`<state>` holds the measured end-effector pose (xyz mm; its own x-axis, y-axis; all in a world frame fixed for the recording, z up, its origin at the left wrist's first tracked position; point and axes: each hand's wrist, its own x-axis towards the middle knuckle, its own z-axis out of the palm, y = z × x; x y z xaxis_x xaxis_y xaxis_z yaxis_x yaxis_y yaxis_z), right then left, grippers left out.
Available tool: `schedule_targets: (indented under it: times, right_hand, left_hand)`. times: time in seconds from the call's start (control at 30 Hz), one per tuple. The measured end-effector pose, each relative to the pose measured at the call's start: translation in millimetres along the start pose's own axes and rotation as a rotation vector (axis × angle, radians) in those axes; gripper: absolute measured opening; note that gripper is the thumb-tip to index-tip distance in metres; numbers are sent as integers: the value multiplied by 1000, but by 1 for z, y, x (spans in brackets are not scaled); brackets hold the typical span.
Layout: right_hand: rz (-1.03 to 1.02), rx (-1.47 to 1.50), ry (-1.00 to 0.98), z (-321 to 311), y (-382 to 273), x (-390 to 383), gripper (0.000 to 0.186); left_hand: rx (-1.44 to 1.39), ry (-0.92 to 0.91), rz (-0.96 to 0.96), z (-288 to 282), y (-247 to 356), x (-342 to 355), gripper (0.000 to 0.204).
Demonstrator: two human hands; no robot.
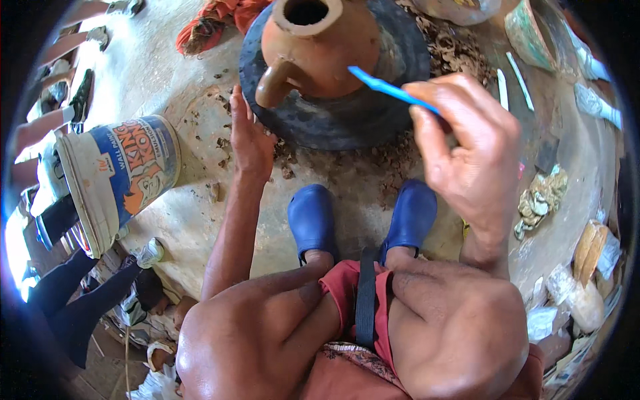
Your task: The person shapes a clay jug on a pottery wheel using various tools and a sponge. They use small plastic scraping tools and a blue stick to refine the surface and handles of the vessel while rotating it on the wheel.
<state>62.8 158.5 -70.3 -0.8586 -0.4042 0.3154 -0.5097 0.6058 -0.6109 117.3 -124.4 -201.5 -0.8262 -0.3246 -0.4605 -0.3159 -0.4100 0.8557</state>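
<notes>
A brown clay pot (333,57) with a round mouth and a stubby spout or handle on its left side stands on a dark round turntable (313,130). My right hand (467,133) is closed round a slim blue plastic clay tool (393,91). The tool's tip points left at the pot's lower wall; I cannot tell whether it touches. At the turntable's left edge is my left hand (251,140), its fingers stretched out and holding nothing. Those fingers are by the rim, partly behind it.
A white and blue paint bucket (127,177) stands at the left. Clay scraps (457,50) lie round the turntable, with two white sticks (519,80) and a green-stained bowl (530,37) at the right. A red cloth (213,27) lies far left; other people's legs (50,127) line the left side.
</notes>
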Motion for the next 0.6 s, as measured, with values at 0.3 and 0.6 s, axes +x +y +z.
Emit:
schedule_targets:
  times: [0.3, 0.6]
  right_hand:
    - [-265, -20, 82, 77, 6, -1, 8]
    - [-274, -149, 100, 96, -12, -6, 22]
  left_hand:
    - [181, -137, 10, -5, 12, -17, 96]
    - [235, -132, 28, -3, 6, -20, 101]
